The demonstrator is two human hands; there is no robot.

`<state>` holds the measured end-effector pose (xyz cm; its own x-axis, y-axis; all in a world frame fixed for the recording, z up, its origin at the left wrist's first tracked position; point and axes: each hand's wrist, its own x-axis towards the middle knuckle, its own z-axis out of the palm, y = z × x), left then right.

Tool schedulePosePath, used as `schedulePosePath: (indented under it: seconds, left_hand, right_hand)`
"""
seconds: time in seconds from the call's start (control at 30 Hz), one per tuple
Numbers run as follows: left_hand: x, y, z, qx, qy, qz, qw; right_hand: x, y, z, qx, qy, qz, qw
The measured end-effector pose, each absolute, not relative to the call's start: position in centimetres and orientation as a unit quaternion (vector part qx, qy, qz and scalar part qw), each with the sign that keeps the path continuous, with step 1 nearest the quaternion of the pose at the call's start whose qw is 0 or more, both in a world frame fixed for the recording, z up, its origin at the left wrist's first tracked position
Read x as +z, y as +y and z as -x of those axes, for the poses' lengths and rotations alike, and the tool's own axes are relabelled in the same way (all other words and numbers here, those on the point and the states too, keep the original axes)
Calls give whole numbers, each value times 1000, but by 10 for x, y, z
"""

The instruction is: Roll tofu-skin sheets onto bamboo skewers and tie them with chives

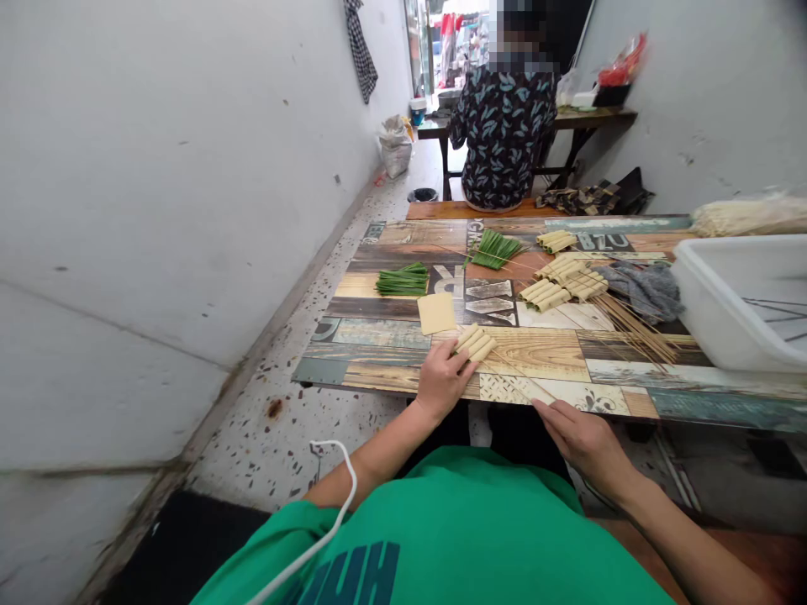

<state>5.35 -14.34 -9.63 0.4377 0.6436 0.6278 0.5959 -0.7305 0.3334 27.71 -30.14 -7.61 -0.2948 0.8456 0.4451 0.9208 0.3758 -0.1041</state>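
Note:
My left hand (442,376) is closed around a few pale yellow rolls (477,344), apparently rolled tofu sheets, pressing them on the table near its front edge. My right hand (583,441) pinches thin bamboo skewers (523,374), whose other ends reach the rolls. Just beyond my left hand lies a flat square tofu sheet (436,313). Behind it is a bundle of cut green stalks (402,280), and a second green bundle (495,251) lies farther back. More rolls on skewers (563,284) are grouped to the right.
Loose bamboo sticks (636,329) lie beside a grey cloth (643,290) on the patterned table (371,332). A white plastic tub (719,311) stands at the right. Across the table, a person in a patterned shirt (508,134) sits facing away. A white wall (189,185) runs along the left.

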Motion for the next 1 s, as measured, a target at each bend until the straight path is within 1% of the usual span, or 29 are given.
schedulePosePath:
  seconds: [0.23,0.57,0.83,1.0]
  left_hand:
    - [-97,-142,-53,402,351,-845,27]
    - [-95,-142,-54,389,352,-851,27]
    - [-89,-142,-54,369,341,-864,15]
    - [-87,-142,-55,362,345,-866,16]
  right_hand:
    - [-77,-302,-277,-79,-799,549,232]
    - [-83,-296,-273,-94,-799,554,215]
    - [-79,-289,-272,-148,-817,535,158]
    - [-73,-284,-272,-145,-827,531,117]
